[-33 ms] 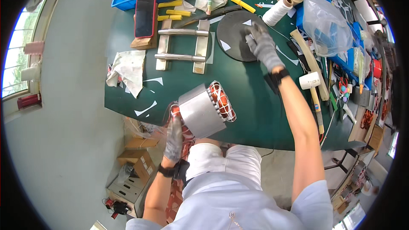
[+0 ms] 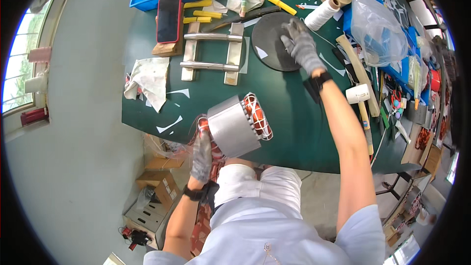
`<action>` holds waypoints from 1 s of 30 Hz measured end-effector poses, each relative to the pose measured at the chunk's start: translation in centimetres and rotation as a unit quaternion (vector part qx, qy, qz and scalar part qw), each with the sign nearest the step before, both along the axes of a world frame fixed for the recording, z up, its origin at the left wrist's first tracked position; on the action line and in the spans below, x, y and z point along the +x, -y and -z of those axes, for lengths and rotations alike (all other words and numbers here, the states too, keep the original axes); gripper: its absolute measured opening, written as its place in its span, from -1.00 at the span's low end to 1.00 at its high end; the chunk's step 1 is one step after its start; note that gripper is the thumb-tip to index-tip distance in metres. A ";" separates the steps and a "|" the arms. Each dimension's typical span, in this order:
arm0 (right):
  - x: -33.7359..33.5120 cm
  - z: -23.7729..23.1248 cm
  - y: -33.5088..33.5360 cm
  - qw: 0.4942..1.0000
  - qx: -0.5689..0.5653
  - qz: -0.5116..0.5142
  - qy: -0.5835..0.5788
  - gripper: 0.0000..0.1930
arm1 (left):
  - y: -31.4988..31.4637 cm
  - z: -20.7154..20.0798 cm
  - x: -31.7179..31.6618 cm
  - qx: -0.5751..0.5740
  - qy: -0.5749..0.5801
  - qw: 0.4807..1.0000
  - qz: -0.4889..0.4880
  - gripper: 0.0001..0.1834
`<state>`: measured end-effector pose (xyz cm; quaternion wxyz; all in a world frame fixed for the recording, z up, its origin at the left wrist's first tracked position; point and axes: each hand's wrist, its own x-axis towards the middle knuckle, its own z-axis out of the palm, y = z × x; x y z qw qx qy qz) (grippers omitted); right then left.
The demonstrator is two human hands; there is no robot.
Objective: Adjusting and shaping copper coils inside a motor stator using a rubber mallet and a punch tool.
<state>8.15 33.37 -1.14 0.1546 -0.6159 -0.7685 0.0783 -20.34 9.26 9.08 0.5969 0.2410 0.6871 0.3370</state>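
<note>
A motor stator (image 2: 233, 126), a grey metal cylinder with orange copper windings laced in white cord at its right end, lies on its side at the table's near edge. My left hand (image 2: 201, 154), in a grey glove, holds its left end, fingers closed against the windings there. Farther right, my gloved right hand (image 2: 301, 46) reaches over a round dark disc (image 2: 272, 37), fingers apart and pointing away from me. A small white scrap (image 2: 261, 52) lies on the disc's left side. Whether the fingertips touch the disc is hard to see.
A metal frame with two round bars (image 2: 211, 66) stands left of the disc; a phone (image 2: 169, 18) leans on a wooden block behind it. Right of my arm are a white mallet (image 2: 357, 93), a cord spool (image 2: 322, 14) and blue bins (image 2: 400, 64). A cloth (image 2: 147, 81) lies left.
My right hand has shifted slightly over the disc, and a white scrap seen by its fingertips no longer shows. The left hand still holds the stator.
</note>
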 end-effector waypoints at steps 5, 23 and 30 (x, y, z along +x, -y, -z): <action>-0.3 2.1 -3.7 0.985 -0.091 0.051 0.140 -0.05 | -1.4 1.5 -1.3 0.108 -0.063 0.992 0.025 -0.60; -6.6 -6.2 21.1 0.966 0.045 -0.167 -0.194 -0.67 | 0.5 3.5 -3.2 -0.096 0.327 0.936 -0.082 -0.53; -7.3 -10.2 21.0 0.818 -0.364 0.159 -0.416 -0.59 | -1.3 -2.5 1.5 -0.029 0.263 0.963 -0.060 -0.69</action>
